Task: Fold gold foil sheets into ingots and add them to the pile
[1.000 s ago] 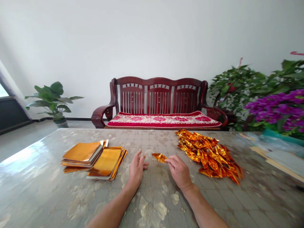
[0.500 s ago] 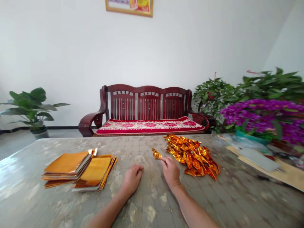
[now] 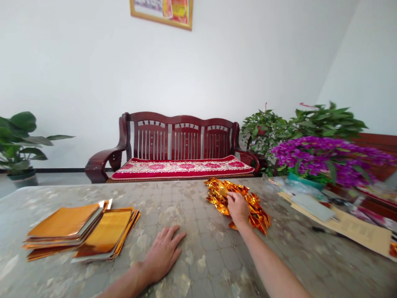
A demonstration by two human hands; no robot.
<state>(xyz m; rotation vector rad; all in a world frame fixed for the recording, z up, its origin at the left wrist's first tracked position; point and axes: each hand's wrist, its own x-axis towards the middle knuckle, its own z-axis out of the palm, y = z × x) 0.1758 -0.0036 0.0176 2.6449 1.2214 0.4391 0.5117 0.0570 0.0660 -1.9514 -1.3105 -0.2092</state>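
My right hand (image 3: 239, 207) is over the pile of folded gold foil pieces (image 3: 259, 217), its fingers pinching one folded foil piece (image 3: 222, 189) at the pile's upper left. Whether that piece touches the others I cannot tell. On the patterned table cover (image 3: 198, 231), my left hand (image 3: 163, 253) lies palm down with its fingers spread, holding nothing. To its left are two stacks of foil paper sheets: a thicker stack (image 3: 63, 221) and, overlapping it, a lower stack (image 3: 108, 232) with gold and silvery edges.
Purple flowers (image 3: 322, 159) stand in a teal pot at the right. Below them lie a tan envelope (image 3: 366, 229), a grey flat object (image 3: 313, 207) and a dark pen-like item (image 3: 324, 231). A wooden bench (image 3: 186, 136) stands beyond the table's far edge.
My right hand has moved right and forward from the table's middle to the pile, carrying the folded foil piece. My left hand has gone from loosely curled to spread flat. The view has turned slightly right.
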